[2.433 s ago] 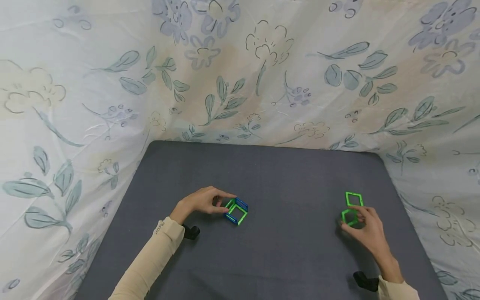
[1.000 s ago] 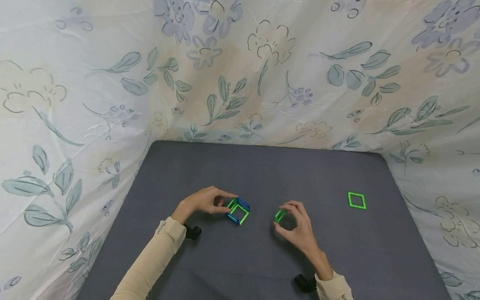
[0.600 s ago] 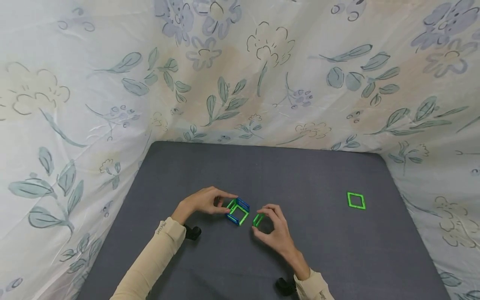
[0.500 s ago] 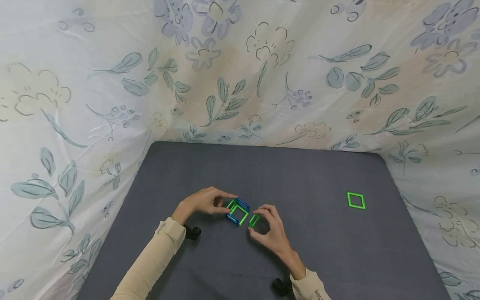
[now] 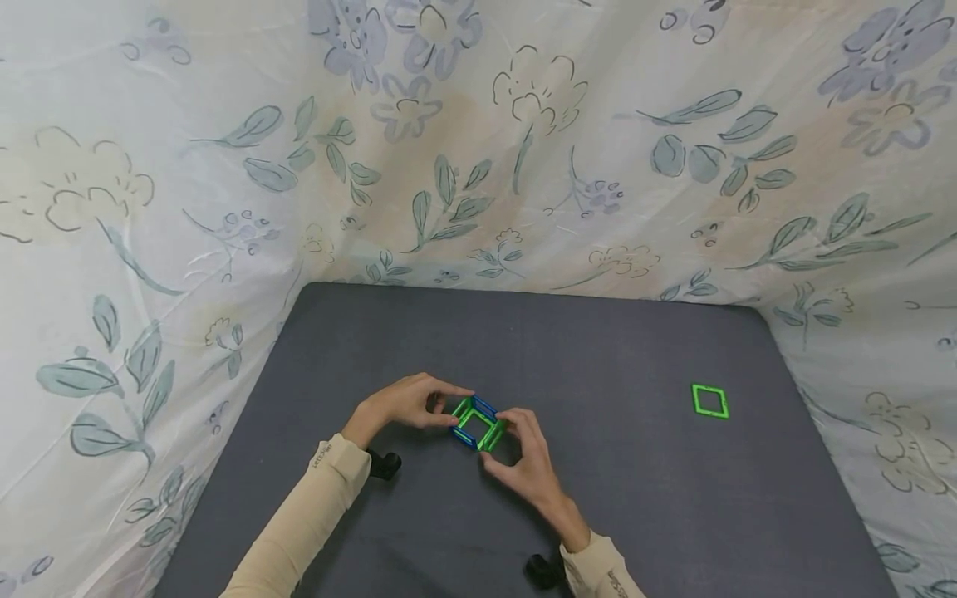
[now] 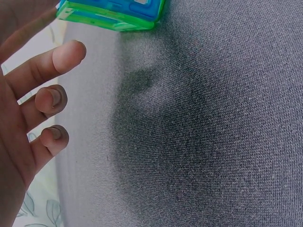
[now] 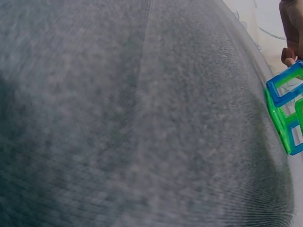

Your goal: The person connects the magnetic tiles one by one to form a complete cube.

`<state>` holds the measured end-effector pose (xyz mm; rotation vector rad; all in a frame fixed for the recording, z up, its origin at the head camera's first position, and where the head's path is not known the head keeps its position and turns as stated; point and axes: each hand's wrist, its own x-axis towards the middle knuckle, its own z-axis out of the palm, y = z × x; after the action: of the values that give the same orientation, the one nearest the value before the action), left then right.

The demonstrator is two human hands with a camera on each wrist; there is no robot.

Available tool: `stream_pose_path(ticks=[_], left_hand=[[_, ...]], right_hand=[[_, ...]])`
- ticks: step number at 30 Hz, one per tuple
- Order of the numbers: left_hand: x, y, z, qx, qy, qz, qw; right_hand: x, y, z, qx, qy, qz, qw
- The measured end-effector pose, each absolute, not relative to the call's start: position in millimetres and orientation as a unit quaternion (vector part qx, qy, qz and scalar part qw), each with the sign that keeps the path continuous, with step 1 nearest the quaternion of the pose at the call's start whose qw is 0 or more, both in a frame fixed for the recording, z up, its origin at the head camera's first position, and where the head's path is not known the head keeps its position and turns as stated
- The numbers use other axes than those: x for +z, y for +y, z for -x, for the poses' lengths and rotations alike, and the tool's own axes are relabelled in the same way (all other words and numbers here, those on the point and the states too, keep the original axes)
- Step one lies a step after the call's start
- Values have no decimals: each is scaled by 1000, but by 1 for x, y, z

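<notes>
In the head view, an open box of blue and green magnetic tiles (image 5: 463,436) stands on the dark cloth. My left hand (image 5: 411,401) grips it from the left, thumb and index finger at its edges. On the right side, my right hand (image 5: 532,461) pinches a green square magnetic tile (image 5: 492,437) against or very close to the box; contact is unclear. The left wrist view catches the box (image 6: 111,18) at its top edge, beside loosely bent fingers (image 6: 40,71). At the right edge of the right wrist view, the tiles (image 7: 284,99) are partly cut off.
One more green square magnetic tile (image 5: 694,399) lies flat toward the right of the grey cloth-covered table (image 5: 598,357). Floral fabric (image 5: 449,124) hangs behind the table and at both sides. Black wrist devices (image 5: 385,465) sit under both forearms.
My right hand has carried the green square tile leftward from beside the lone tile to the right side of the box. My left hand has kept its grip in place.
</notes>
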<state>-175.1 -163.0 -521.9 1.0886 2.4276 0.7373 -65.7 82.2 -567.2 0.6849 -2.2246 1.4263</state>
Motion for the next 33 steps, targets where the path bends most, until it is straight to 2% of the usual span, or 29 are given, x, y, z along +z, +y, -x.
stream_pose_path(ticks=[8,18,28,33], left_hand=[[-522,-163,174,263,864,-384,189],[-524,-163,173,264,864,-385,190],[-525,-164,172,261,864,-388,187],[-525,-164,172,260,865,-387,185]], right_hand=[[-605,82,75,517,-802,-230,192],[-615,82,79,504,-809,-240,181],[-623,76,82,461,-823,-232,237],[-624,75,83,459,-826,-228,234]])
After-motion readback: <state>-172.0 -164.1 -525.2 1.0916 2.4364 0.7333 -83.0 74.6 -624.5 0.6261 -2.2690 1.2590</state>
